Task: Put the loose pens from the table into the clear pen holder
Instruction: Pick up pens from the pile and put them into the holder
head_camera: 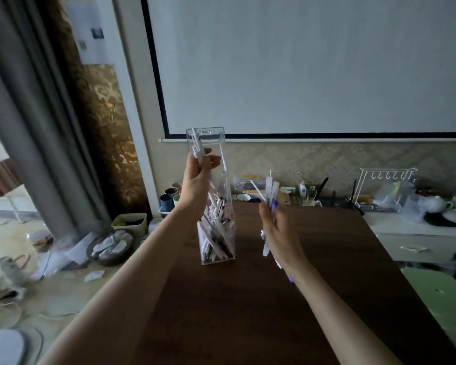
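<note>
On the dark wooden counter [287, 299] stood the clear pen holder [216, 206]. The left hand [199, 177] closed its grip on white pens [199, 151] at the holder's 10 o'clock. The right hand [279, 233], at 3 o'clock, gripped a bundle of pens [270, 191].

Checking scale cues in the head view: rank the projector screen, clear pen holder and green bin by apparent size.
1. Projector screen, by far the largest.
2. Clear pen holder, tall, though nearer the camera.
3. Green bin, smallest, but farther away on the floor, so its true size is uncertain.
</note>
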A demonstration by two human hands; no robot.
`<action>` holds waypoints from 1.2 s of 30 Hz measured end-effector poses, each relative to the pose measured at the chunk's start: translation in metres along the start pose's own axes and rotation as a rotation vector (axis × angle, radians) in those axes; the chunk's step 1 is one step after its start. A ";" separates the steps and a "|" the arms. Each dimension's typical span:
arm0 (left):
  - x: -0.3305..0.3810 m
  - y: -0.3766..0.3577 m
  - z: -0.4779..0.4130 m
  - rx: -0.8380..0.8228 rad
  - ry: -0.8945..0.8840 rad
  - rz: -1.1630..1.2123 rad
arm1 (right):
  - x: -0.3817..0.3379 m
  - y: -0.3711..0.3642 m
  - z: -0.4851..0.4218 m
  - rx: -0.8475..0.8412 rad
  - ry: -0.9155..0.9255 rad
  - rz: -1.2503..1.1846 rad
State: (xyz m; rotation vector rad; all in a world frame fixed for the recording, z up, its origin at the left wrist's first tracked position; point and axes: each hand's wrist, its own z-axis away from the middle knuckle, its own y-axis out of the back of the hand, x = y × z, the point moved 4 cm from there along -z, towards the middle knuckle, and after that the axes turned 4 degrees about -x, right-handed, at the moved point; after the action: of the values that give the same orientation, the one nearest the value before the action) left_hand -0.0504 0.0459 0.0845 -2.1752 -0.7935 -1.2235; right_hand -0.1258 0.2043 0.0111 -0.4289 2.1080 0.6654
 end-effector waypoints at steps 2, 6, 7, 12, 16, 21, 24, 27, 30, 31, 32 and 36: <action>-0.016 -0.002 -0.009 -0.012 0.036 -0.001 | 0.003 0.003 0.002 0.000 -0.011 -0.013; -0.065 0.005 -0.006 0.012 0.227 -0.183 | 0.014 0.008 0.007 -0.004 -0.052 -0.004; -0.076 0.009 -0.005 0.016 0.275 -0.310 | 0.016 0.010 0.008 -0.002 -0.059 -0.003; -0.072 0.012 0.008 -0.140 0.250 -0.844 | 0.022 0.015 0.002 0.028 -0.127 -0.037; -0.024 0.016 0.042 -0.069 -0.138 -0.769 | 0.015 0.006 -0.008 0.055 -0.155 -0.103; -0.035 0.055 0.061 0.094 -0.068 -0.825 | -0.013 -0.011 -0.036 0.096 -0.078 -0.172; -0.063 0.065 0.055 -0.122 0.027 -0.908 | -0.030 -0.026 -0.057 0.136 0.017 -0.131; -0.076 0.067 0.048 -0.217 0.067 -0.992 | -0.029 -0.052 -0.073 0.028 -0.026 0.052; -0.080 0.065 0.044 -0.217 0.034 -1.151 | -0.010 -0.076 -0.082 -0.231 -0.302 0.173; -0.080 0.065 0.045 -0.213 0.012 -1.220 | -0.006 -0.080 -0.081 -0.304 -0.399 0.196; -0.081 0.065 0.046 -0.209 0.002 -1.260 | -0.004 -0.082 -0.080 -0.356 -0.457 0.229; -0.098 0.068 0.049 -0.269 0.114 -1.086 | -0.003 -0.084 -0.080 -0.458 -0.434 0.258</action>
State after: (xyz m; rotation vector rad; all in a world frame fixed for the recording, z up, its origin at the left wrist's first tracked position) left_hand -0.0156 0.0092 -0.0338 -1.8028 -1.9789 -2.0006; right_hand -0.1307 0.0896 0.0269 -0.2291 1.6031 1.2801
